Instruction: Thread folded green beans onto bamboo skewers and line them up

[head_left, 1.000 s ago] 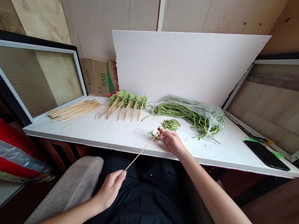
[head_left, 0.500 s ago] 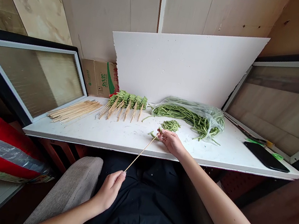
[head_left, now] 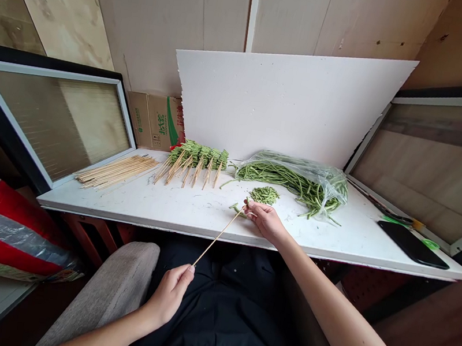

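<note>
My left hand (head_left: 172, 292) is closed on the lower end of a thin wooden skewer (head_left: 219, 236), which slants up to the right over the table's front edge. At its upper tip, my right hand (head_left: 262, 219) pinches a small piece of green bean (head_left: 246, 202). Whether the tip has pierced the piece is too small to tell. Just behind my right hand lies a heap of cut bean pieces (head_left: 265, 195). A few longer bean pieces (head_left: 236, 208) rest beside my right fingertips. Long green beans (head_left: 287, 176) lie partly in a clear plastic bag (head_left: 337, 181).
Bare skewers (head_left: 117, 171) lie at the left of the white table (head_left: 164, 209). Skewers loaded with bean pieces (head_left: 199, 153) are stacked behind, near a cardboard box (head_left: 152, 119). A black phone (head_left: 412, 244) lies at the right, near scissors (head_left: 397, 216).
The whole view has shifted very slightly. Both hands keep nearly the same place and hold on the skewer and the bean piece.
</note>
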Demonstrator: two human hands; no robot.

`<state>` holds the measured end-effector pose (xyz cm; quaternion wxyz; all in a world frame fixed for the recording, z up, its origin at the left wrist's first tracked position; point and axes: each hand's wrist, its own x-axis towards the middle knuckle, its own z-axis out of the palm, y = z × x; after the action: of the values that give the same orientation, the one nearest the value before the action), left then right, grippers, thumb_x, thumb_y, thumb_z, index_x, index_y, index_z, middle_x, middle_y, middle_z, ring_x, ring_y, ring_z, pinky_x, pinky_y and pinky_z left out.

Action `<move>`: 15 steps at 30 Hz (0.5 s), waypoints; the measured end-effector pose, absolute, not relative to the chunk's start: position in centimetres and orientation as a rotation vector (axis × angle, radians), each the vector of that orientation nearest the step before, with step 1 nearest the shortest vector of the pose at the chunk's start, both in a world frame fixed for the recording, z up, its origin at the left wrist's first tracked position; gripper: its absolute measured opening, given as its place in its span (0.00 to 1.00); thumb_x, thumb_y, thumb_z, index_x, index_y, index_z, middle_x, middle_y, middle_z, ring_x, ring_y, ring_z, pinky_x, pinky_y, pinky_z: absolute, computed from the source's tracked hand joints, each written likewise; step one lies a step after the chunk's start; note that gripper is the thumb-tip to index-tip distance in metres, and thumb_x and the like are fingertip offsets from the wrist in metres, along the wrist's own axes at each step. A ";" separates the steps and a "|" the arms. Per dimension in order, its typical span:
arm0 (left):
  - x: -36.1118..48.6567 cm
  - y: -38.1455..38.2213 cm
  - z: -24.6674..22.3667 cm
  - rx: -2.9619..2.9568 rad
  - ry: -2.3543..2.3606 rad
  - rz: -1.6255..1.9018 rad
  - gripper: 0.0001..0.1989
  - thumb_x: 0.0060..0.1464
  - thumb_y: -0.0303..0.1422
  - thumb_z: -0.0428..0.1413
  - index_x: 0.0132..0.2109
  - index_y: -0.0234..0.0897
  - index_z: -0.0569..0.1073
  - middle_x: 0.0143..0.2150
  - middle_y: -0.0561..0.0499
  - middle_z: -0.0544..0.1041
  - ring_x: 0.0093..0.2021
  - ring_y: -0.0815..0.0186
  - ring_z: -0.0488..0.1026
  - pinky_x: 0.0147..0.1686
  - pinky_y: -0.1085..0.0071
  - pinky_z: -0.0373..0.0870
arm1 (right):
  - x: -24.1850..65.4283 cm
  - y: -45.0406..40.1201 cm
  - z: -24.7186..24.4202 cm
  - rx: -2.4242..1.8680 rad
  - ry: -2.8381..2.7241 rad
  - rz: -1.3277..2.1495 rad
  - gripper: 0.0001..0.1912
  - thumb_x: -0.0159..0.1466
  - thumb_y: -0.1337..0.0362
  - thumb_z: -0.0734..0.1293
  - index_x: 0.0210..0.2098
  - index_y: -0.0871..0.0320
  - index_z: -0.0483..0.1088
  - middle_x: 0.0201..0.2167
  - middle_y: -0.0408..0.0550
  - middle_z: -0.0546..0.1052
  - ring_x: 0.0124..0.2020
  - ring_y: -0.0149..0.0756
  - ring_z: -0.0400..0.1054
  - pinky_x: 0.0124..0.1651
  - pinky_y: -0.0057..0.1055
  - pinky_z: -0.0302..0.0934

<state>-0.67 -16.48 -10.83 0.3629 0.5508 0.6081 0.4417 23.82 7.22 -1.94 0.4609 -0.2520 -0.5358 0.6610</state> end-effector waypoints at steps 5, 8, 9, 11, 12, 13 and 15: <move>-0.5 -16.5 -10.4 1.406 1.547 1.146 0.31 0.65 0.63 0.46 0.29 0.41 0.56 0.26 0.57 0.56 0.27 0.69 0.51 0.25 0.71 0.50 | 23.8 7.5 -2.3 -0.616 -1.342 1.580 0.20 0.55 0.46 0.81 0.26 0.56 0.80 0.27 0.46 0.74 0.40 0.40 0.70 0.45 0.36 0.64; -0.5 -16.5 -10.3 1.410 1.552 1.137 0.32 0.65 0.64 0.46 0.29 0.41 0.57 0.26 0.56 0.56 0.27 0.69 0.52 0.25 0.71 0.50 | 23.8 7.6 -2.3 -0.632 -1.358 1.564 0.20 0.55 0.46 0.81 0.25 0.55 0.79 0.26 0.46 0.74 0.38 0.39 0.69 0.43 0.35 0.63; -0.5 -16.5 -10.3 1.411 1.555 1.134 0.32 0.64 0.64 0.46 0.29 0.41 0.57 0.26 0.56 0.56 0.27 0.69 0.52 0.25 0.71 0.50 | 23.8 7.6 -2.3 -0.639 -1.360 1.561 0.20 0.55 0.45 0.81 0.25 0.55 0.79 0.26 0.46 0.74 0.38 0.39 0.69 0.42 0.35 0.63; -0.6 -16.6 -10.4 1.412 1.554 1.133 0.32 0.65 0.64 0.46 0.29 0.41 0.57 0.26 0.56 0.56 0.27 0.69 0.51 0.25 0.71 0.50 | 23.8 7.6 -2.3 -0.649 -1.368 1.553 0.20 0.54 0.45 0.81 0.25 0.54 0.78 0.26 0.46 0.73 0.41 0.40 0.70 0.42 0.34 0.62; -0.6 -16.6 -10.5 1.412 1.553 1.134 0.31 0.65 0.63 0.46 0.29 0.41 0.57 0.26 0.56 0.56 0.27 0.69 0.51 0.25 0.71 0.50 | 23.8 7.6 -2.3 -0.651 -1.375 1.546 0.21 0.54 0.44 0.81 0.24 0.54 0.78 0.25 0.46 0.73 0.43 0.42 0.70 0.42 0.34 0.62; -0.6 -16.6 -10.7 1.412 1.550 1.133 0.31 0.66 0.62 0.46 0.29 0.41 0.57 0.26 0.56 0.56 0.27 0.69 0.51 0.25 0.71 0.49 | 23.8 7.6 -2.3 -0.654 -1.383 1.540 0.21 0.54 0.44 0.81 0.23 0.54 0.78 0.25 0.46 0.73 0.45 0.43 0.71 0.43 0.34 0.63; -0.7 -16.6 -11.0 1.413 1.540 1.127 0.30 0.67 0.60 0.46 0.29 0.41 0.57 0.27 0.57 0.56 0.27 0.69 0.50 0.25 0.71 0.49 | 23.8 7.6 -2.3 -0.662 -1.394 1.529 0.22 0.53 0.43 0.81 0.23 0.53 0.77 0.24 0.47 0.73 0.48 0.46 0.71 0.43 0.34 0.63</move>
<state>-0.74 -16.59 -10.95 0.3743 0.5520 0.6014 0.4400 23.76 7.62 -2.35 0.4658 -0.2697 -0.5677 0.6229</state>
